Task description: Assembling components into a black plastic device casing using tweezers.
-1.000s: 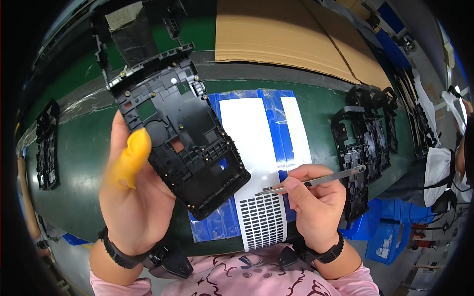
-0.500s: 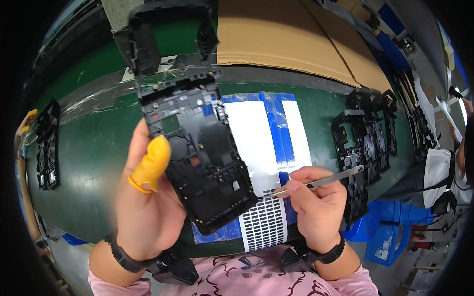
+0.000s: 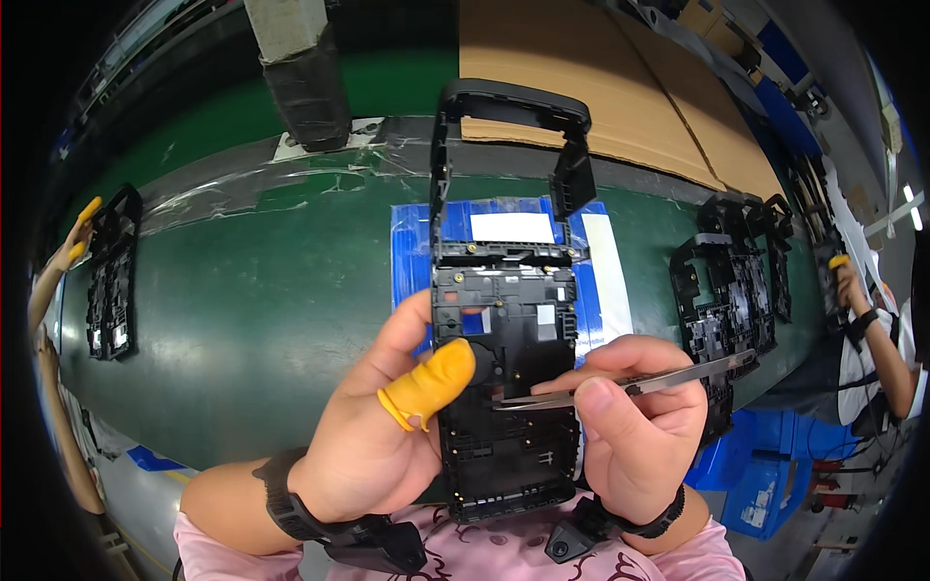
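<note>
Left grip [image 3: 373, 436] holds a black plastic housing [image 3: 528, 353], frame centre; right grip [image 3: 635, 436] pinches metal tweezers [image 3: 678, 378] reaching over it. Work done or left: not determinable.

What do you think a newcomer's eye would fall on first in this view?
Probably the bright yellow finger cot on the left hand, just below the picture's centre. Next comes the black plastic frame which that hand grips, partly in front of a blue board. The right hand holds metal tweezers over the frame.
</note>
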`<move>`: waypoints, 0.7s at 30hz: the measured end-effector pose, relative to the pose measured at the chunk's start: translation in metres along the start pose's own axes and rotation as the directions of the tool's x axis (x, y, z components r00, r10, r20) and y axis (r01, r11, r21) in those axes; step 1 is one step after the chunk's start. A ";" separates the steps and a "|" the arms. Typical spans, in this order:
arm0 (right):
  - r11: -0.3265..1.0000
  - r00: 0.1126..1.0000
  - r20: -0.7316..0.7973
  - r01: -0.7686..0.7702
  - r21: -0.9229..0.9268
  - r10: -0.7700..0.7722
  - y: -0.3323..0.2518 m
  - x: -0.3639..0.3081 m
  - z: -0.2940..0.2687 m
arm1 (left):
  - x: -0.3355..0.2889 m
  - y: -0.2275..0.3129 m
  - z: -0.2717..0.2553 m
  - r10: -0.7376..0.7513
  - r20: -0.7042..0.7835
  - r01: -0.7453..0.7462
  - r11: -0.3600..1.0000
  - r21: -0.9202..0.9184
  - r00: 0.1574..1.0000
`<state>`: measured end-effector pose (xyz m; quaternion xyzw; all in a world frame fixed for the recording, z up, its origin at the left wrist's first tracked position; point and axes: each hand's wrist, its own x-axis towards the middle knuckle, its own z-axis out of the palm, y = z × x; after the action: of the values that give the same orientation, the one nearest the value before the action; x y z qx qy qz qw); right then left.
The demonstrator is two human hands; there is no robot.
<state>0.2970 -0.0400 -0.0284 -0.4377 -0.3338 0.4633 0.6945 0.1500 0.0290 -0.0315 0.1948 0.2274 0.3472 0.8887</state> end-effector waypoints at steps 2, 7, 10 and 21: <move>0.999 0.999 -0.041 -0.008 -0.049 0.006 0.003 0.001 0.005 | 0.000 -0.001 -0.003 0.011 0.003 -0.011 1.000 0.010 1.000; 0.995 0.997 -0.080 -0.029 -0.091 0.022 0.003 -0.001 0.010 | -0.004 -0.002 -0.001 0.071 0.021 -0.074 0.985 0.155 0.997; 0.997 0.997 -0.073 -0.024 -0.077 0.019 0.004 -0.002 0.011 | -0.004 -0.002 -0.001 0.079 0.018 -0.081 0.985 0.151 0.997; 0.994 0.997 -0.066 -0.035 -0.108 0.028 0.006 -0.002 0.012 | -0.005 -0.002 -0.004 0.060 0.016 -0.060 0.998 0.003 0.998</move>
<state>0.2841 -0.0374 -0.0295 -0.4949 -0.3290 0.4408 0.6727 0.1453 0.0250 -0.0340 0.2060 0.2149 0.3718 0.8793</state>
